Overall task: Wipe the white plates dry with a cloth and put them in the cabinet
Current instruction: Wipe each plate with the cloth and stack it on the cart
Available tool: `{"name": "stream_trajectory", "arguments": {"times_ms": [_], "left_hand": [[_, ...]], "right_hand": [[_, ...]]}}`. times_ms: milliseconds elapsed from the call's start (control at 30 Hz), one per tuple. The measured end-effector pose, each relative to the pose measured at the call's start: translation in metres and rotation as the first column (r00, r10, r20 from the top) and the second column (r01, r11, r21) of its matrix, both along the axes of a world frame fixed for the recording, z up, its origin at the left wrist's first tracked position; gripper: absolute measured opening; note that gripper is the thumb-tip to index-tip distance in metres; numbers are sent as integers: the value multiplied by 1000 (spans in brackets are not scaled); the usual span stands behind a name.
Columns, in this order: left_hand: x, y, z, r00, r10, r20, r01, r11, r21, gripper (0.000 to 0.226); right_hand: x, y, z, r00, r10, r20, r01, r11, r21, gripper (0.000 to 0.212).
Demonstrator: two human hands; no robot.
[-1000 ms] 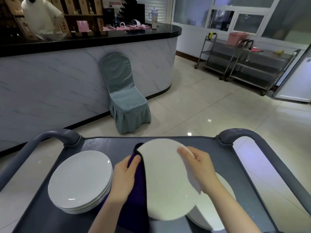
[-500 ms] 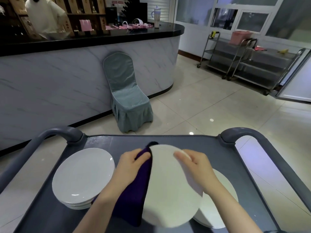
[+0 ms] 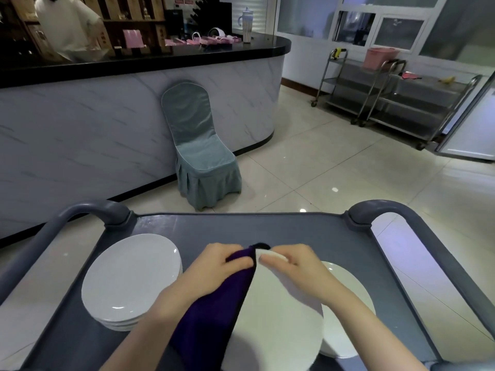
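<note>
a white plate is held tilted over the grey cart, its far rim raised and its face running back toward the person. the right hand is clenched on that far rim; the left hand is closed on a purple cloth pressed against the plate's left edge, so both grips meet at the top, thumbs almost touching. one stack of plates lies to the left, another plate partly hidden beneath on the right. compared with a second ago, the left hand is seen higher on the rim, closer to the right, and more cloth covers the plate's left side.
</note>
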State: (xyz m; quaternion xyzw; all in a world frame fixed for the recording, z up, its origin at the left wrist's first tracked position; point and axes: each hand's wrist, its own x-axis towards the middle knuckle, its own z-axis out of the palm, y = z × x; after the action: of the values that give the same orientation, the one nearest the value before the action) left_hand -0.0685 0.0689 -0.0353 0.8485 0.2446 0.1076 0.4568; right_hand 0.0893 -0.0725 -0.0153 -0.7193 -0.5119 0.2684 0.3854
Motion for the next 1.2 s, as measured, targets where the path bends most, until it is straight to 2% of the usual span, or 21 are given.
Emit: {"name": "stream_trajectory", "arguments": {"times_ms": [67,100,133,200,233,267,300,333,400,433,500,567,667,733,833,900,967,1000,1033,1100,1200], "left_hand": [[-4,-5,-10,951,288,116,-271,952,-144,26],[-5,-9,-18,870,470,148,-423,866,-264,29],[-3,-16,-25,768,624,146,-522,741,-422,32],[5,-32,-36,583,810,57,-556,450,-699,35],[10,-38,-40,519,855,3,-555,339,-759,34],[12,-40,-43,479,877,-37,-562,274,-780,33],[13,-38,-45,462,886,-52,-572,252,-781,34],[12,-33,-44,459,888,-38,-585,269,-765,37],[5,-18,-40,476,879,41,-630,373,-681,40],[1,-10,-36,500,861,91,-658,446,-607,41],[-5,2,-24,609,770,189,-670,628,-397,40],[-6,10,-9,766,591,252,-554,806,-208,36],[-1,13,9,949,249,193,-253,967,-5,29],[4,9,12,981,124,148,-131,991,37,28],[0,1,3,958,217,189,-217,976,-20,25],[-7,-5,-14,870,434,232,-416,901,-127,26],[-12,-13,-26,749,635,189,-545,753,-368,34],[-12,-16,-29,711,688,146,-570,685,-455,37],[-11,-15,-31,693,711,116,-590,653,-475,39],[-11,-8,-28,707,697,122,-612,689,-389,40],[-12,5,-11,820,528,221,-492,848,-199,35]], "right_hand": [[7,-2,0,984,-165,-69,171,981,94,46],[7,-2,-4,942,-286,-179,314,937,156,47],[2,0,-8,862,-394,-319,467,862,197,49],[-19,7,-19,634,-536,-557,723,665,184,50],[-32,10,-26,529,-575,-624,801,580,145,48],[-40,11,-34,459,-597,-658,841,532,104,42],[-45,11,-40,435,-609,-664,843,535,62,35],[-45,10,-43,455,-612,-647,817,576,31,31],[-32,4,-41,575,-561,-596,709,705,22,26],[-23,2,-35,642,-506,-576,643,764,46,22],[-4,0,-18,790,-386,-475,493,862,118,12],[10,3,2,936,-255,-242,291,948,125,12],[10,10,14,999,-34,12,34,999,41,27],[2,12,11,989,24,149,-26,1000,9,34],[3,8,3,989,-47,140,36,996,80,37],[7,5,2,978,-207,-34,210,968,137,44],[6,4,-3,873,-390,-291,446,881,155,48],[4,5,-6,807,-438,-397,522,843,133,47],[3,6,-9,773,-459,-439,550,829,100,44],[2,4,-14,805,-461,-373,517,853,63,43],[6,2,-6,920,-332,-209,359,927,110,40]]}}
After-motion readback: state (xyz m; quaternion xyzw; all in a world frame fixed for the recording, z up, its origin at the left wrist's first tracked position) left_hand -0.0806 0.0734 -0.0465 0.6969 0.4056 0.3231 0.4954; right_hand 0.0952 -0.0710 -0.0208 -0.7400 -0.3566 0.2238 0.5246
